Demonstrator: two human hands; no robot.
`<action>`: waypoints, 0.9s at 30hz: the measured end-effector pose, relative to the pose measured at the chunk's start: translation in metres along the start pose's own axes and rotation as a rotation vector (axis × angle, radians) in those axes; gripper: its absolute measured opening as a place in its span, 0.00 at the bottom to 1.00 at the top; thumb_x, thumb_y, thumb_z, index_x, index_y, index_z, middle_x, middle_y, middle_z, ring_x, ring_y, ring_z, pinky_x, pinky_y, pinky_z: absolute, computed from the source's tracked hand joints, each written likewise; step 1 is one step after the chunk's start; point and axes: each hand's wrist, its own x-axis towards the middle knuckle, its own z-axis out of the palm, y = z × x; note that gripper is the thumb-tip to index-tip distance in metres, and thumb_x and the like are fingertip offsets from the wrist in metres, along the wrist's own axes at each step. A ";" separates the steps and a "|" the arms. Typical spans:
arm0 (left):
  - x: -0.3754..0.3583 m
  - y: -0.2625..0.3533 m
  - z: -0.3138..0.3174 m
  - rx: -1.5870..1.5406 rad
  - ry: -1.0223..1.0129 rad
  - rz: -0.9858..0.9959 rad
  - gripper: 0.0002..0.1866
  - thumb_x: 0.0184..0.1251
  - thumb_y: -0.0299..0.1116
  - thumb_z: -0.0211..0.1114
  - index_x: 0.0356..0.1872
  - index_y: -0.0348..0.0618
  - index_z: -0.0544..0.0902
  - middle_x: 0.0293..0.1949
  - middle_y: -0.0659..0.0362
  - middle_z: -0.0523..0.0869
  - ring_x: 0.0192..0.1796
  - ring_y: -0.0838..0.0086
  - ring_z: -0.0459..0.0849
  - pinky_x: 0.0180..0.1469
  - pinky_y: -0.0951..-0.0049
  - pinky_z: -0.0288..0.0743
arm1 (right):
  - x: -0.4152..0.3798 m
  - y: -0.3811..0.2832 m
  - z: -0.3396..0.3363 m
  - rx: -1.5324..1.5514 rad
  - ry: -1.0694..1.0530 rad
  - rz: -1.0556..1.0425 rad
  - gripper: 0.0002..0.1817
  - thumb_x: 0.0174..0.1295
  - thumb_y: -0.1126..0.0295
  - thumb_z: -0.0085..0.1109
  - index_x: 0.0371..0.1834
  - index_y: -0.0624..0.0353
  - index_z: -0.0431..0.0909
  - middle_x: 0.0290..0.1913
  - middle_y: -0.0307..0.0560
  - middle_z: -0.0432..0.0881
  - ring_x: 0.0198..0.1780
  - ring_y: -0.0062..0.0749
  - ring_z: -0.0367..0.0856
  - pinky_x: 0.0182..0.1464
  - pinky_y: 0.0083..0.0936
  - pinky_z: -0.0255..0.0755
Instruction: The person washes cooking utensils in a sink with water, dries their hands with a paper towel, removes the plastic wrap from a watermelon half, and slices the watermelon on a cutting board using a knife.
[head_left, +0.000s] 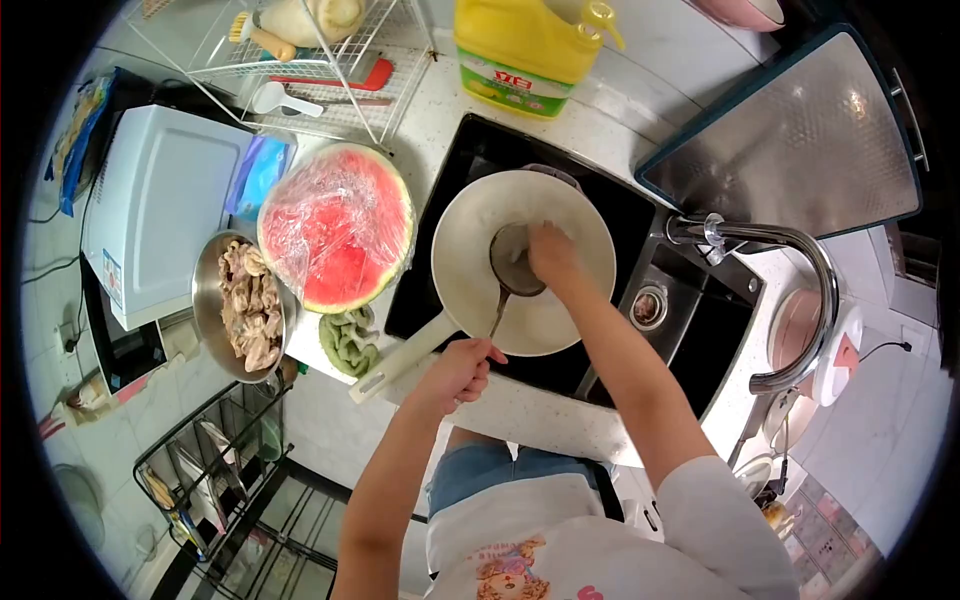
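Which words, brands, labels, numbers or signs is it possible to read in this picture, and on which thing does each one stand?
"立白": in red, on the front label of the yellow bottle; the smaller print there is too small to read.
Sticker on the white box: too small to read.
Pink lettering by the cartoon on the shirt: too small or cut off to read.

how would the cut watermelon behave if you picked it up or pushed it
The cut watermelon is probably heavy, being a big piece of fruit. Its clear plastic wrap looks creased and may slip or shift under fingers. The round rind suggests it could rock if pushed.
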 end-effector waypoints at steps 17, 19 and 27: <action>0.000 0.017 0.001 0.081 0.083 0.066 0.16 0.75 0.40 0.46 0.39 0.37 0.75 0.15 0.67 0.63 0.15 0.82 0.58 0.16 0.76 0.53 | 0.007 0.015 0.022 0.387 -0.107 -0.343 0.20 0.53 0.72 0.58 0.52 0.51 0.75 0.55 0.58 0.75 0.56 0.55 0.74 0.52 0.44 0.73; 0.005 0.003 -0.005 0.366 0.301 0.212 0.18 0.76 0.41 0.46 0.39 0.36 0.76 0.17 0.59 0.71 0.18 0.71 0.68 0.23 0.70 0.63 | -0.003 0.025 -0.025 0.178 -0.316 -0.062 0.20 0.55 0.68 0.59 0.53 0.48 0.76 0.57 0.54 0.74 0.59 0.51 0.72 0.52 0.43 0.73; -0.021 -0.009 0.012 0.943 0.768 0.588 0.18 0.74 0.40 0.49 0.34 0.34 0.78 0.29 0.39 0.81 0.37 0.41 0.80 0.41 0.49 0.72 | -0.017 0.025 0.038 -0.237 0.525 -0.428 0.19 0.60 0.66 0.57 0.55 0.57 0.75 0.56 0.53 0.75 0.62 0.51 0.68 0.53 0.50 0.70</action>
